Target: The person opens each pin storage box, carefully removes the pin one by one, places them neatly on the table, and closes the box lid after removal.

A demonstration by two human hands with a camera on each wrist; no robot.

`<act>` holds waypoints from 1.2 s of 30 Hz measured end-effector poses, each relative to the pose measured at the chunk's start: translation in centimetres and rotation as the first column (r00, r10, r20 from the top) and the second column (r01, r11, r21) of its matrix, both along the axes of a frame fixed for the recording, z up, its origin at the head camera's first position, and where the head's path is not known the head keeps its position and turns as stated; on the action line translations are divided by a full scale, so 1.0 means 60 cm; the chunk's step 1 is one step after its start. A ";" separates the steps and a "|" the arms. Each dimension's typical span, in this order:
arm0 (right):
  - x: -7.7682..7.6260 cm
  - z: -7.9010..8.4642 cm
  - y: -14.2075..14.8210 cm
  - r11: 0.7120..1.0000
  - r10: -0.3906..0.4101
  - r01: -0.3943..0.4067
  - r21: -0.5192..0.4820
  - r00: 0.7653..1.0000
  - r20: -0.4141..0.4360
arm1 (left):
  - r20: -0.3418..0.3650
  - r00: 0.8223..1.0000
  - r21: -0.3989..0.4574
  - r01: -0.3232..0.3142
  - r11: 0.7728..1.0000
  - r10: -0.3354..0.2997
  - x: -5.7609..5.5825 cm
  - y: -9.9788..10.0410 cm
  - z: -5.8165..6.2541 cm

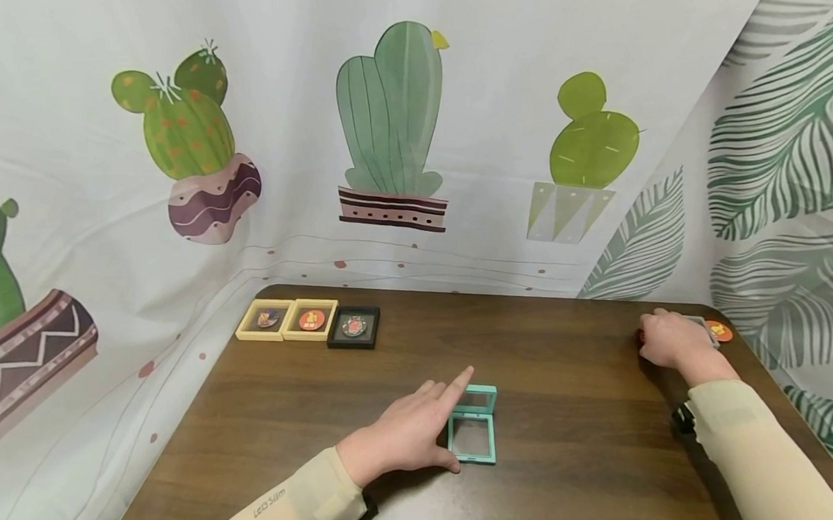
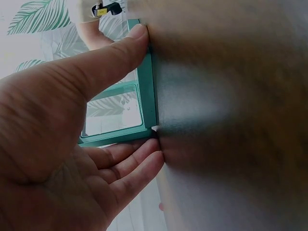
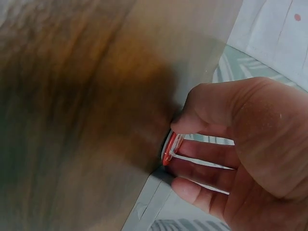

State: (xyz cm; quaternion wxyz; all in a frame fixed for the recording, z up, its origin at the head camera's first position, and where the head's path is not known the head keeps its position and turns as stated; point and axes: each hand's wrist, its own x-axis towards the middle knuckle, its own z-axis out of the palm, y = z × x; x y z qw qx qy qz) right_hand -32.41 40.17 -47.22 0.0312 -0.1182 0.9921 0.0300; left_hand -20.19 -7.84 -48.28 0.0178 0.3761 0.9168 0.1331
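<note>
My left hand (image 1: 410,423) spreads along the left side of a small teal display frame (image 1: 492,439) with its lid raised. The thumb lies at the frame's near left corner, and the straight fingers reach behind the lid, as the left wrist view shows. Clear panes fill both halves of the frame. At the far right of the table, my right hand (image 1: 671,338) pinches a red round disc (image 3: 169,148) between thumb and fingers. The disc is tilted close to the tabletop, its face mostly hidden.
Just beyond the right hand lie a grey frame (image 1: 702,325) and an orange disc (image 1: 720,330). Two yellow frames, the left (image 1: 261,336) and right (image 1: 305,335), and a black frame (image 1: 353,343) line the back left, each with a round disc inside. Patterned curtain (image 1: 500,248) hangs behind the wooden table (image 1: 561,378).
</note>
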 end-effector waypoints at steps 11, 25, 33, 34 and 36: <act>-0.008 -0.002 0.005 1.000 0.009 -0.008 0.029 1.000 -0.029 | 0.007 1.000 0.007 0.003 1.000 -0.003 -0.001 -0.001 0.000; -0.004 0.001 0.005 0.998 -0.038 0.038 0.045 0.999 -0.017 | -0.001 1.000 0.006 -0.002 1.000 0.002 0.000 -0.001 -0.002; -0.002 0.001 0.005 0.998 -0.051 0.051 0.037 0.999 -0.015 | 0.006 1.000 -0.002 -0.009 1.000 0.009 0.000 0.001 -0.002; -0.002 0.001 0.005 0.998 -0.049 0.050 0.036 0.999 -0.019 | 0.007 1.000 -0.003 -0.009 1.000 0.009 0.000 0.001 -0.002; -0.001 0.000 0.004 0.999 -0.040 0.041 0.035 0.999 -0.030 | 0.008 1.000 -0.005 -0.010 1.000 0.010 0.000 0.001 -0.002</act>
